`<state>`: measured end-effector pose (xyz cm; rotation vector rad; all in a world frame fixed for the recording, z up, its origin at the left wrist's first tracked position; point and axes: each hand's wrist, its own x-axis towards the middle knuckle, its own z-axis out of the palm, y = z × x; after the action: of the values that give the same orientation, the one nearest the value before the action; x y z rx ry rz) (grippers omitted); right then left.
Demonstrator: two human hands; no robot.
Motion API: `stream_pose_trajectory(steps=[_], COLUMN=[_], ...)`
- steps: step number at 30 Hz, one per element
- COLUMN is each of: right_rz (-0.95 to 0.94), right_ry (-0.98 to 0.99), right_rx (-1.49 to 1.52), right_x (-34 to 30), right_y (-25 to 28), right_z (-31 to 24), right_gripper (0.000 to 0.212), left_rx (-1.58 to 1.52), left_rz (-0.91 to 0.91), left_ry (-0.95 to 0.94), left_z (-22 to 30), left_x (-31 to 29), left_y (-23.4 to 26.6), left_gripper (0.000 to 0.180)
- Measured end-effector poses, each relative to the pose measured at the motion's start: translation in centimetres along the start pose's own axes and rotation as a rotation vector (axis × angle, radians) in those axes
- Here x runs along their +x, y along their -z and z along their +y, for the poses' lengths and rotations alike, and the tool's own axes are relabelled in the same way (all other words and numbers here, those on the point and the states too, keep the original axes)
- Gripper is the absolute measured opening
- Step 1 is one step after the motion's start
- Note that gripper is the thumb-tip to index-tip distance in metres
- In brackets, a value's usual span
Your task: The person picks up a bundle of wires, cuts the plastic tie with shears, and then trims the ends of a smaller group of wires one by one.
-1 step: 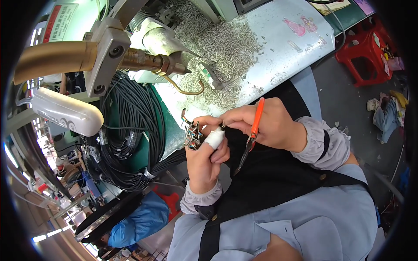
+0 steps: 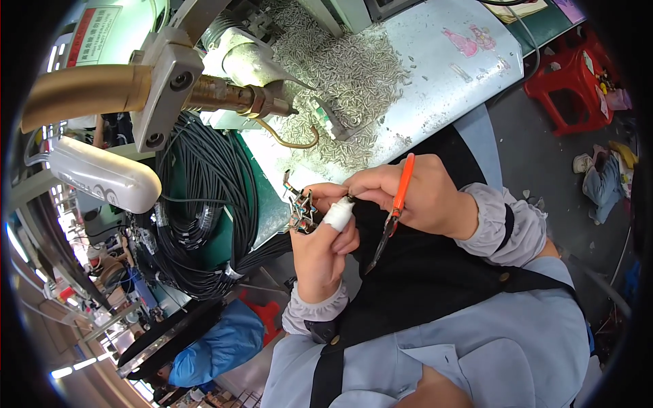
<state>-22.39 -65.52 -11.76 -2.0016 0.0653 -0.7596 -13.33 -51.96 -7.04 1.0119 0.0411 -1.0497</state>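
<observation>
My left hand (image 2: 316, 258) is closed around a bunch of black cable ends (image 2: 303, 212), whose stripped, coloured wires fan out past the fingers. A white wrap (image 2: 338, 215) covers its thumb. Close against that thumb, my right hand (image 2: 432, 194) pinches a small dark cable tip between thumb and index finger. Orange-handled pliers (image 2: 403, 183) are tucked in the same right hand, their dark jaws pointing down toward my black apron. Whether the jaws are parted is hard to make out. The fingertips of both hands nearly meet.
Beyond my hands, small metal pieces (image 2: 347, 75) lie heaped on a pale board (image 2: 435, 81) beside a machine with a brass-coloured hose (image 2: 88, 95). Coiled black cable (image 2: 211, 170) lies left, below a white lamp (image 2: 102, 175). A red stool (image 2: 571, 85) stands far right; a person in blue (image 2: 218, 343) sits lower left.
Almost nothing differs. The fingertips and the cable ends have shifted very slightly; both hands keep their hold.
</observation>
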Motion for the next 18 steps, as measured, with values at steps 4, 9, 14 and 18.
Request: stream_pose_trajectory(steps=[4,9,14,18], right_rz=[0.025,0.158,0.238,0.066], right_ry=[0.044,-0.035,-0.415,-0.460], right_rx=[-0.084,0.058,0.758,0.584], right_x=[-0.2,-0.3,0.4,0.4], right_y=[-0.4,-1.3,-1.0,0.5], right_z=[-0.4,-1.1,-2.2,-2.3], right_gripper=[0.014,0.007,0.008,0.015], left_rx=[0.392,0.873,0.724,0.485], left_rz=[0.113,0.150,0.189,0.135], left_ry=[-0.228,-0.676,-0.532,-0.374], left_z=[-1.4,-2.2,-2.0,-1.0], left_x=[0.0,0.0,-0.2,-0.5], left_y=[-0.3,-0.6,-0.6,-0.8], left_gripper=[0.019,0.023,0.013,0.013])
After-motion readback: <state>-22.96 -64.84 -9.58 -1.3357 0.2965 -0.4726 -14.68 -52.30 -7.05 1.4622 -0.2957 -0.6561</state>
